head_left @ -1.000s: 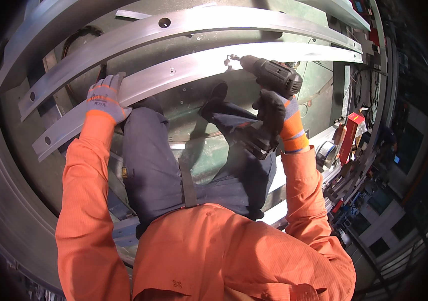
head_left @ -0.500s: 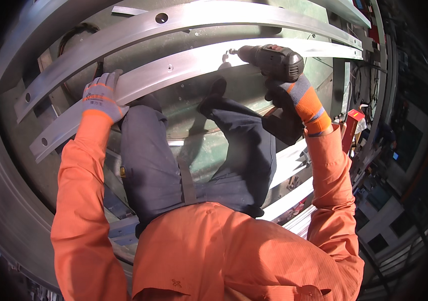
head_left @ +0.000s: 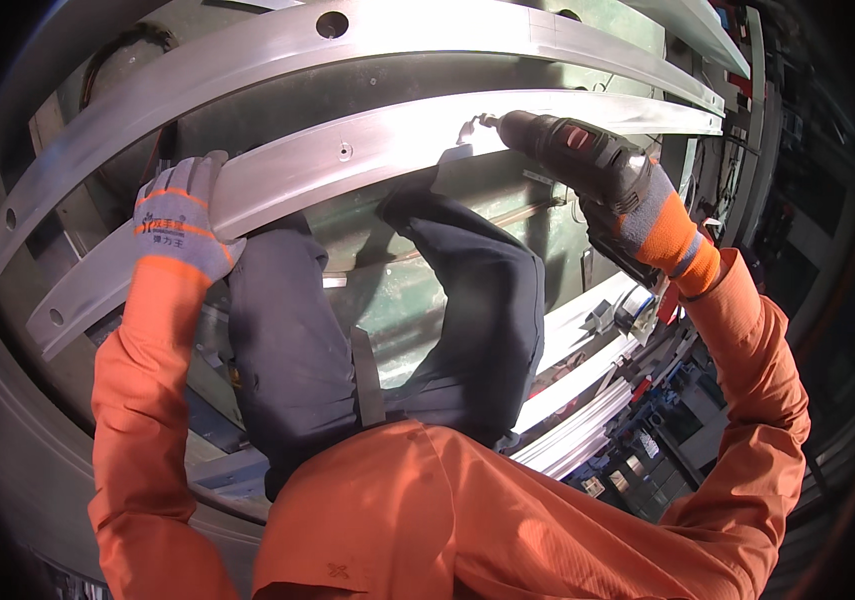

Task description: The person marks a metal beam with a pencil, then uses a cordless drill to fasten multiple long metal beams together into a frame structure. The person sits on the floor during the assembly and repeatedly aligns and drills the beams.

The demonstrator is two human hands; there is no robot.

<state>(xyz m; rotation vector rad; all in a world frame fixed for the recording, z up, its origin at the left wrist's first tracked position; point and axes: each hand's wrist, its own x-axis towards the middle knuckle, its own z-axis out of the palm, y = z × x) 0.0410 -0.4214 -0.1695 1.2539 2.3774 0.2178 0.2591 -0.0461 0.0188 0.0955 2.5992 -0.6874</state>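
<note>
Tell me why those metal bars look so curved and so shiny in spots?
In the head view, the fisheye lens bends the straight aluminium rail toward the picture's rim, and the corners go black. Hard light from above glares off the rail near the drill in the right hand; the left hand rests on the rail and is sharp, without blur.

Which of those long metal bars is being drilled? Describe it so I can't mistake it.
Find the green machine body crossed by curved silver aluminium bars. It is the lower bar, under the gloved left hand. Only this one meets the tip of the black cordless drill in the right hand.
</note>
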